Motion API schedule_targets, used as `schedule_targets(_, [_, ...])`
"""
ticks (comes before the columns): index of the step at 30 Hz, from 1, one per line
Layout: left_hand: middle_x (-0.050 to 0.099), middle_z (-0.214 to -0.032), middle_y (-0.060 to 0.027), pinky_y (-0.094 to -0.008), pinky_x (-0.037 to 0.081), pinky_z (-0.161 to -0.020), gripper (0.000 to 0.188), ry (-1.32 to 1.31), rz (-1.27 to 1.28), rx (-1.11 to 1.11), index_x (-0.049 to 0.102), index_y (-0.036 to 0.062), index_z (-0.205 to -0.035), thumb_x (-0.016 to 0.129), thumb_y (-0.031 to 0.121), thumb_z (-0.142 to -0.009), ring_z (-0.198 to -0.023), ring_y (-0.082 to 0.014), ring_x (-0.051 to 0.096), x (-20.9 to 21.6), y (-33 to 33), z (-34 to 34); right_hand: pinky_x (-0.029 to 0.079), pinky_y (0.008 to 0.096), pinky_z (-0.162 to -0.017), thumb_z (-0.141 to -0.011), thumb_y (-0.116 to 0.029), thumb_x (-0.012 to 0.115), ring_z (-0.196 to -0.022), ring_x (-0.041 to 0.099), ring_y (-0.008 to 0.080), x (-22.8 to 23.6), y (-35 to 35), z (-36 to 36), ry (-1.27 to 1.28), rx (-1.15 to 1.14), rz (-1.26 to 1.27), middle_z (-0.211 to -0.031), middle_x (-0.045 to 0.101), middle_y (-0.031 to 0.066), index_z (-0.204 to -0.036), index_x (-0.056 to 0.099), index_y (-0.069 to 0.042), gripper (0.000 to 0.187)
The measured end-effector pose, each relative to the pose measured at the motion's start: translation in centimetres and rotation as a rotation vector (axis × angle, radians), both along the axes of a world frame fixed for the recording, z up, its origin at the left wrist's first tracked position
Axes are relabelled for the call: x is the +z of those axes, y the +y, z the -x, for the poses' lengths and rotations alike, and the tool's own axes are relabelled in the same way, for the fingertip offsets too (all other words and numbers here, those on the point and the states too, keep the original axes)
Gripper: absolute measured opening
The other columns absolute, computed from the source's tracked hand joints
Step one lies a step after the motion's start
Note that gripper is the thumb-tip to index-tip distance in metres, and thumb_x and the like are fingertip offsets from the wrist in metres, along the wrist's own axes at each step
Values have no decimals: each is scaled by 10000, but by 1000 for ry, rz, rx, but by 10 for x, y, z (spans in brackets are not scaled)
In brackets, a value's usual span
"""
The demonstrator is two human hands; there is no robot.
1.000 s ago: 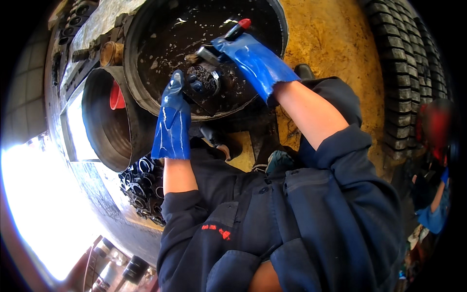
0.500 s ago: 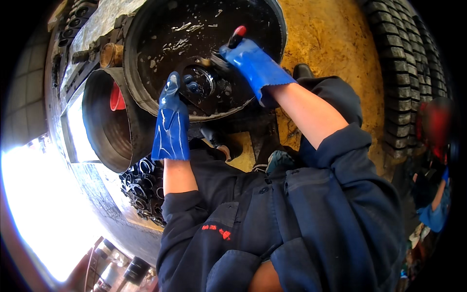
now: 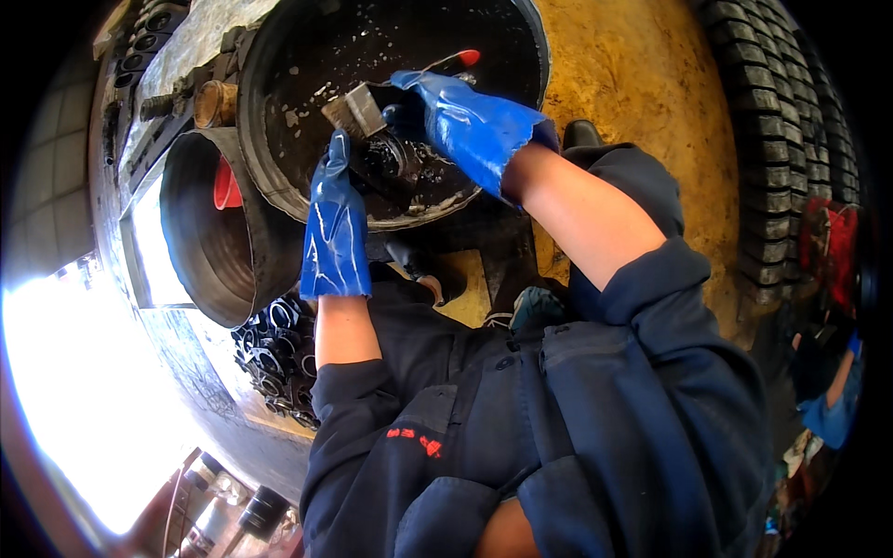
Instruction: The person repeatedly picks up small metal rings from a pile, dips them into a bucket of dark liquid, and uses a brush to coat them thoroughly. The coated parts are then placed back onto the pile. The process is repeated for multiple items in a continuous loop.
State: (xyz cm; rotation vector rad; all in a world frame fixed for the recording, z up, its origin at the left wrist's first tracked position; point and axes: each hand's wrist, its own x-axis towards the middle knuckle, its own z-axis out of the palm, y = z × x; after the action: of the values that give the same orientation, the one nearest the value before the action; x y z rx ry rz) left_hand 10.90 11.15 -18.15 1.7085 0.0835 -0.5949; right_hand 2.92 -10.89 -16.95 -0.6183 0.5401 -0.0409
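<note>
A wide round black tub with dark, foam-flecked liquid lies in front of me. My right hand, in a blue rubber glove, grips a flat paintbrush. Its metal ferrule and bristles point left, and the red end of its handle shows beyond my fingers. Below the bristles is a dark, wet, round-holed metal part over the tub's near side. My left hand, also gloved in blue, is closed at the part's left edge. The glove and brush hide some of the part.
Left of the tub, a dark bucket on its side holds a red cup. A rusty cylinder sits behind it. Several dark metal parts are heaped nearby. Stacked tyres line the right, beyond the yellow floor. Another person's sleeve shows far right.
My right hand has swung left and turned, bringing the brush's bristles over to the part's upper left. The left hand has shifted slightly right with the part, which now looks more tilted.
</note>
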Motion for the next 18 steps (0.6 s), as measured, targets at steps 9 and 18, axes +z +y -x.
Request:
schedule_targets(9, [672, -1130, -201, -505, 566, -840, 418, 248, 432, 277, 569, 62, -1370, 598, 210, -980, -978, -352, 669, -8, 12, -15, 575, 363, -844, -971, -316, 659, -910, 734, 265, 9, -3, 9, 135, 315, 525, -1034, 748, 148, -1150, 710, -30, 341])
schedule_targets(18, [674, -1097, -157, -503, 581, -806, 443, 211, 564, 399, 587, 93, -1341, 666, 290, -953, -937, -324, 668, 1, -1, -32, 560, 407, -867, -925, -389, 689, -938, 722, 328, -26, -33, 28, 373, 483, 1134, -1045, 745, 191, -1086, 737, -43, 385])
